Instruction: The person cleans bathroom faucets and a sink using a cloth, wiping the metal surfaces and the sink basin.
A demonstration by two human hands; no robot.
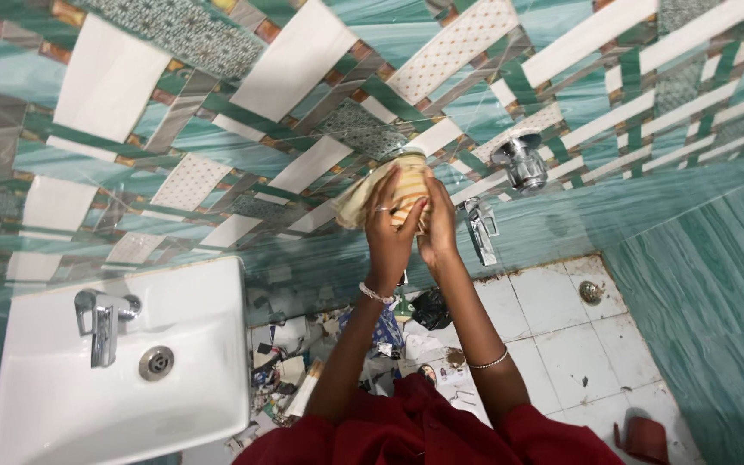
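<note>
My left hand (389, 220) and my right hand (437, 222) are raised together against the green patterned tile wall (217, 129). Both press a yellow striped cloth (370, 194), bunched between the fingers and the wall. The left hand wears a ring and a bracelet, and the right wrist has a thin bangle. A chrome wall valve (520, 162) sits just right of the cloth, with a chrome tap (479, 228) below it.
A white washbasin (53, 405) with a chrome faucet (103, 323) and round drain hangs at the lower left. Scraps of paper and rubbish (303, 362) litter the white tiled floor (570, 344) below. A floor drain (592, 292) and a red object (645, 437) lie to the right.
</note>
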